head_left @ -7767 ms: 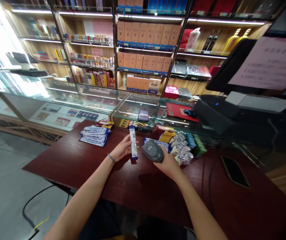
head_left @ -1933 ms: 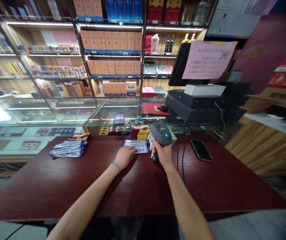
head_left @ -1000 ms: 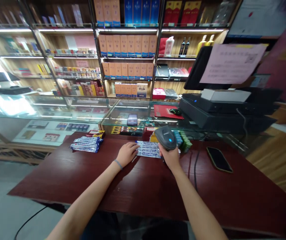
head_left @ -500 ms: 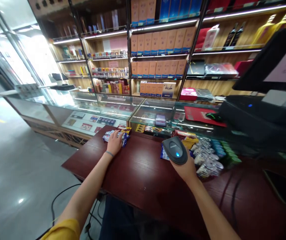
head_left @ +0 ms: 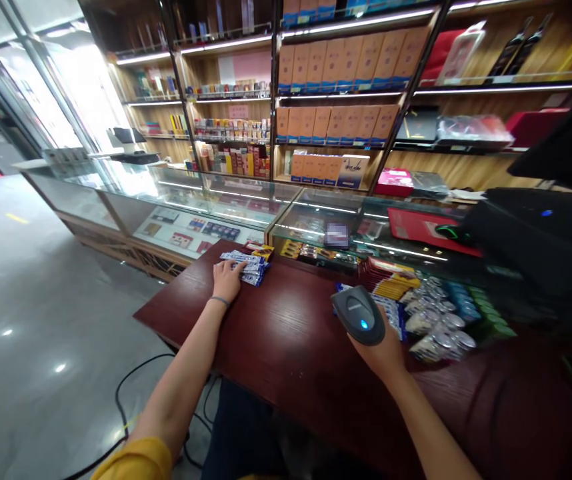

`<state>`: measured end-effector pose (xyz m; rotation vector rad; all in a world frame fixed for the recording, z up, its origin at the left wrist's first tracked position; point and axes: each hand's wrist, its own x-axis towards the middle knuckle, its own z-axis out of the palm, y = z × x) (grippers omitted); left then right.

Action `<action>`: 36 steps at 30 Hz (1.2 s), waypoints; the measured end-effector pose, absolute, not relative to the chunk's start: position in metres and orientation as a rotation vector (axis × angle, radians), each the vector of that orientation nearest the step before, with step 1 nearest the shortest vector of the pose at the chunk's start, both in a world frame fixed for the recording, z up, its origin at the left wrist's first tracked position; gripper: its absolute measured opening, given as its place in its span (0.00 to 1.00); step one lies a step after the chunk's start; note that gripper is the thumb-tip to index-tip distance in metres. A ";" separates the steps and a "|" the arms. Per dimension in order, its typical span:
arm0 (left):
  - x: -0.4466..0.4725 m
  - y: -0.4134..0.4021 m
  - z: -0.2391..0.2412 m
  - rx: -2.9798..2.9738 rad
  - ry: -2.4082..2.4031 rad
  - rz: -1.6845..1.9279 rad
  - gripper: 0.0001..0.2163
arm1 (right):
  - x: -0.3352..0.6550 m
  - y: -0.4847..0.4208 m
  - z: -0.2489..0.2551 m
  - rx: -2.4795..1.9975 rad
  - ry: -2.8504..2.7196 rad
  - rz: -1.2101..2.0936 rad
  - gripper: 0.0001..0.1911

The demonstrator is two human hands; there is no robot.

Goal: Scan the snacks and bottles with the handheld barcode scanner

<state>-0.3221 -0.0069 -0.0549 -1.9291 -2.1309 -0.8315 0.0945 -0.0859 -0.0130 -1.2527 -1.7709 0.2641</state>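
My left hand [head_left: 227, 279] rests palm down on a stack of blue and white snack packets [head_left: 247, 264] at the far left corner of the dark red table [head_left: 286, 347], fingers curled over one packet. My right hand [head_left: 381, 347] grips a grey barcode scanner [head_left: 359, 315] with a lit blue dot, held above the table. Just beyond the scanner lies another pile of blue and white packets [head_left: 391, 313].
Red and yellow bars [head_left: 383, 277], silver-wrapped sweets [head_left: 436, 327] and green and blue rolls [head_left: 476, 307] crowd the table's right. A glass counter [head_left: 286, 213] runs behind, with a black till [head_left: 536, 233] on it. Shelves of boxes and bottles [head_left: 336, 87] fill the wall.
My left hand left the packets near the scanner and reached across to the stack at the far left. The view swung left; my right hand kept hold of the scanner.
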 end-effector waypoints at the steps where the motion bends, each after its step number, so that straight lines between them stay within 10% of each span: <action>1: -0.323 -0.007 -0.054 -1.934 -2.130 -0.848 0.24 | 0.095 -0.086 -0.013 -1.255 -1.771 0.271 0.23; 11: -0.326 -0.014 -0.039 -1.955 -2.069 -0.936 0.21 | 0.094 -0.087 -0.013 -1.199 -1.742 0.279 0.23; 25: -0.220 -0.019 -0.034 -2.510 -2.278 -2.575 0.30 | 0.090 -0.095 0.000 -1.330 -1.912 0.371 0.26; 36: -0.210 -0.025 -0.033 -2.723 -2.302 -2.415 0.25 | 0.077 -0.096 -0.007 -1.275 -2.082 0.509 0.23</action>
